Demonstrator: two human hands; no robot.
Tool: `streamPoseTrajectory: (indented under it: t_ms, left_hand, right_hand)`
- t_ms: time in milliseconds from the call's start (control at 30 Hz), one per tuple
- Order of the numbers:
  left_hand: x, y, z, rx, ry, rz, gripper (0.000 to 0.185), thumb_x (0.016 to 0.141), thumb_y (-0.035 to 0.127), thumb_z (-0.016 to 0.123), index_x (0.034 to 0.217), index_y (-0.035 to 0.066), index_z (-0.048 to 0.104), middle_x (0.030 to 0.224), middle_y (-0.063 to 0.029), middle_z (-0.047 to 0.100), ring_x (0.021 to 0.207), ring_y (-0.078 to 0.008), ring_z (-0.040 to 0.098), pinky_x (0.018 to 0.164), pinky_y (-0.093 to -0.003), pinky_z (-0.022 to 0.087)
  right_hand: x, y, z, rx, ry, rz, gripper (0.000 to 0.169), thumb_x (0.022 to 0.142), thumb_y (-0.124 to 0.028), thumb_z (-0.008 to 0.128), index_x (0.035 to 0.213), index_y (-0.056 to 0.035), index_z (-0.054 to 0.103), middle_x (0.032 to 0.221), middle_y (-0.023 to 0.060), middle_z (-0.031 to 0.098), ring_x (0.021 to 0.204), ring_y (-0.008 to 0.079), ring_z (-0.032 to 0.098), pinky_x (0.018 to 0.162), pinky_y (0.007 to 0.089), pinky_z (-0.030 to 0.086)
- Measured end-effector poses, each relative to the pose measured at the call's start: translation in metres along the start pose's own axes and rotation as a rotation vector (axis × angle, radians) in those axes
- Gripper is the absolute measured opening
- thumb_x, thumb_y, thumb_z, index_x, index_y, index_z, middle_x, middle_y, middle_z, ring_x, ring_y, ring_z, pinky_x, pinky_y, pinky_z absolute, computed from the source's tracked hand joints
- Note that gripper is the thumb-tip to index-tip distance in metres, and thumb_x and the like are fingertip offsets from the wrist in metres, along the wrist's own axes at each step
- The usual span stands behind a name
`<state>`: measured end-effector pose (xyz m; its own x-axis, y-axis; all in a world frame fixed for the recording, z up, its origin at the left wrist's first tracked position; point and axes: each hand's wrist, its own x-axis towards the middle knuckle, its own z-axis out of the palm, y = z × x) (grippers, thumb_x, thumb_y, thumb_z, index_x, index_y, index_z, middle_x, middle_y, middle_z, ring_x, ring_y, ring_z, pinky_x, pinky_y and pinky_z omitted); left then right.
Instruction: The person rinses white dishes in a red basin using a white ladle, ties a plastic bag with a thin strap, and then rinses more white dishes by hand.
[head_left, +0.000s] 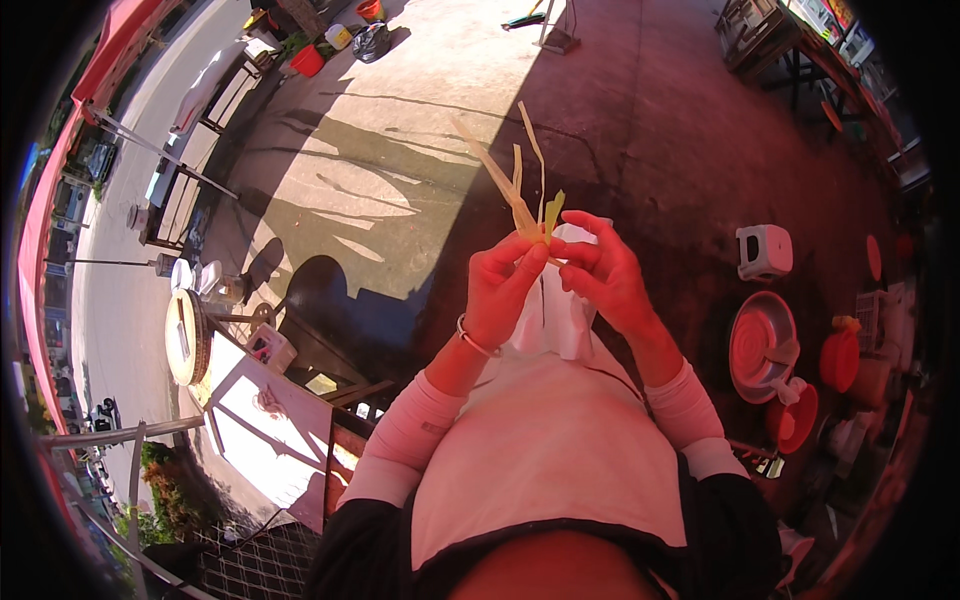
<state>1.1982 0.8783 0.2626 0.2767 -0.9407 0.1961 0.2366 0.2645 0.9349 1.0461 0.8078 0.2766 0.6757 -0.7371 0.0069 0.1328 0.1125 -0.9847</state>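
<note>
My left hand (506, 277), with a bracelet at the wrist, pinches the base of a plant stalk (526, 219) between thumb and fingers. Dry, straw-coloured leaves fan upward from it, and a short pale green piece (553, 214) stands on its right side. Close by on the right, my right hand (619, 281) has its fingertips at the stalk's lower end, its index finger raised and bent. Both hands are above a white covering (555, 322) whose kind I cannot tell, in front of my pale apron (551, 450). Fingers partly hide the stalk's base.
To the right are a white plastic stool (769, 253), a metal basin (750, 337) and a red basin (796, 420). A table (274, 442) at lower left adjoins a round chopping board (184, 337) with a knife on it. Red buckets (307, 61) stand far ahead.
</note>
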Motion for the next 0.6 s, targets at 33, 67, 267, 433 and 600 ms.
streamPoseTrajectory:
  t_ms: [33, 67, 267, 433, 600]
  left_hand:
    - [0.001, 0.001, 0.001, 0.187, 0.009, 0.084, 0.021, 0.094, 0.008, 0.051, 0.101, -0.004, 0.066, 0.103, -0.01, 0.066, 0.106, -0.0195, 0.058, 0.093, -0.0338, 0.043]
    - [0.002, 0.002, 0.001, 0.374, 0.019, 0.168, 0.02, 0.094, 0.008, 0.052, 0.1, -0.004, 0.067, 0.103, -0.0094, 0.067, 0.104, -0.0188, 0.058, 0.093, -0.0333, 0.043]
    - [0.001, 0.006, 0.001, 0.143, 0.159, -0.087, 0.015, 0.089, 0.008, 0.061, 0.097, -0.001, 0.07, 0.089, -0.0069, 0.067, 0.092, -0.0116, 0.058, 0.079, -0.027, 0.046]
    - [0.004, 0.004, -0.007, -0.026, 0.28, -0.277, 0.02, 0.085, 0.01, 0.067, 0.103, 0.002, 0.067, 0.094, -0.0053, 0.062, 0.089, -0.0093, 0.054, 0.073, -0.0244, 0.044]
    - [0.011, 0.019, -0.022, 0.745, 0.61, 0.377, 0.042, 0.075, 0.009, 0.074, 0.114, 0.008, 0.061, 0.115, -0.009, 0.05, 0.102, -0.0184, 0.048, 0.085, -0.0303, 0.041]
  right_hand:
    - [0.0, 0.003, -0.001, 0.03, -0.02, 0.021, 0.058, 0.086, 0.0, 0.057, 0.137, -0.0035, 0.031, 0.1, 0.0046, 0.065, 0.078, 0.0056, 0.054, 0.071, 0.0228, 0.045]
    - [0.0, 0.009, -0.002, 0.06, -0.039, 0.043, 0.057, 0.087, -0.001, 0.057, 0.137, -0.0036, 0.029, 0.098, 0.0045, 0.064, 0.077, 0.0054, 0.053, 0.07, 0.0225, 0.044]
    - [0.001, 0.003, 0.008, 0.166, -0.102, -0.026, 0.053, 0.091, -0.003, 0.05, 0.138, -0.004, 0.024, 0.086, 0.0024, 0.059, 0.07, 0.006, 0.047, 0.068, 0.0206, 0.039]
    - [0.006, 0.004, 0.014, 0.046, -0.07, -0.056, 0.053, 0.092, -0.003, 0.047, 0.14, -0.0052, 0.025, 0.071, -0.0009, 0.05, 0.065, 0.0054, 0.043, 0.067, 0.0194, 0.037]
    - [0.01, 0.01, 0.015, -0.101, -0.076, -0.052, 0.058, 0.09, -0.002, 0.046, 0.143, -0.0053, 0.022, 0.065, -0.0016, 0.047, 0.062, 0.0051, 0.042, 0.063, 0.0195, 0.036]
